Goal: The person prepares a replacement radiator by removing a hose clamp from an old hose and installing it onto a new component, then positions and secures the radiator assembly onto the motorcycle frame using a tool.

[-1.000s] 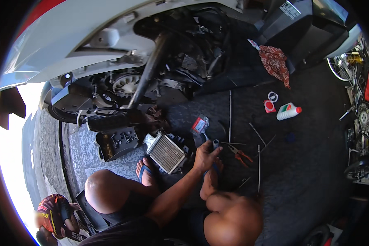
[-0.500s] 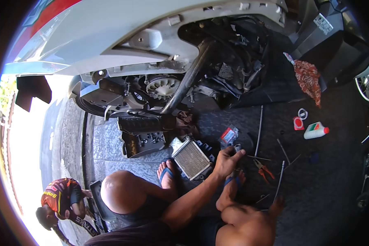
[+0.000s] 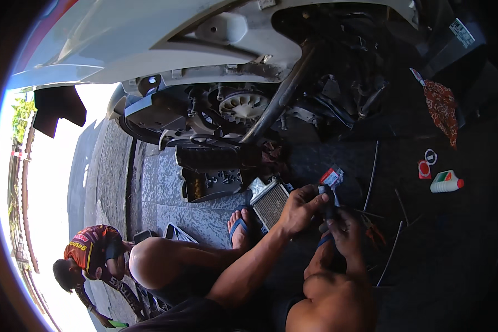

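Observation:
Over the floor between my knees, my left hand (image 3: 301,210) is closed with thumb and fingers round a small greyish cylindrical part (image 3: 323,191). My right hand (image 3: 346,231) comes up close beside it, its fingers curled in at the part's dark lower end. What exactly the right fingertips grip is too dark to make out. Just left of my left hand lies a small finned radiator (image 3: 271,203). A clear packet with a red label (image 3: 331,176) sits on the floor beyond my fingers.
Ahead is a tilted scooter with an exposed fan wheel (image 3: 243,107). A dark tray (image 3: 205,187) holds several bolts. Orange-handled pliers (image 3: 375,233), a metal rod (image 3: 372,174), a white bottle (image 3: 447,181) and a reddish cloth (image 3: 441,105) lie right. Another person (image 3: 94,252) crouches left.
My right hand has come from beside my right knee up to my left hand and the part. The view has shifted, so the scene sits further right. The other person now holds something green.

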{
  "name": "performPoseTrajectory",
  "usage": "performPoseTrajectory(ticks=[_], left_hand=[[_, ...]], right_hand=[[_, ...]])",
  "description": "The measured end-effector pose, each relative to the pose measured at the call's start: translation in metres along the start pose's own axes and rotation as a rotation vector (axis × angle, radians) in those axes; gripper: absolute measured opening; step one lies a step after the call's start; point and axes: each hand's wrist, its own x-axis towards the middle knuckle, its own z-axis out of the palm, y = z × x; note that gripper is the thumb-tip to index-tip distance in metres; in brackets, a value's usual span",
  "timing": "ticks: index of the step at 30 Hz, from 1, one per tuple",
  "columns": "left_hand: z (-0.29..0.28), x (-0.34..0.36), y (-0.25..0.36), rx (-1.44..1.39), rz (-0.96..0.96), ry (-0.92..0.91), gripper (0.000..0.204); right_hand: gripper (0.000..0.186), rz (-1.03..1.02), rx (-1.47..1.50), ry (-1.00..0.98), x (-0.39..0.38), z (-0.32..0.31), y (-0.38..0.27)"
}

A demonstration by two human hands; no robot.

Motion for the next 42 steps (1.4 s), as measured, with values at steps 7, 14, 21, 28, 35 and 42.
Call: performPoseTrajectory(ticks=[7,14,21,28,35,42], left_hand=[[-0.017,-0.009,-0.023,0.068,0.002,-0.024,0.032],[-0.013,-0.010,-0.024,0.181,-0.054,0.003,0.042],[-0.071,0.007,-0.066,-0.042,0.027,0.522,0.032],[-0.095,0.010,-0.069,-0.012,0.010,0.609,0.033],[-0.069,0.008,-0.069,-0.058,0.021,0.484,0.028],[-0.059,0.006,-0.075,-0.013,-0.020,0.404,0.033]], right_hand=[[0.028,0.085,0.018,0.013,-0.003,0.010,0.008],[0.029,0.113,0.046,0.103,-0.019,0.003,0.017],[0.027,0.166,0.623,0.127,-0.019,-0.003,0.045],[0.036,0.212,0.739,0.048,-0.015,-0.003,0.066],[0.035,0.150,0.747,0.015,-0.013,0.000,0.050],[0.035,0.149,0.844,0.055,-0.010,-0.005,0.041]])
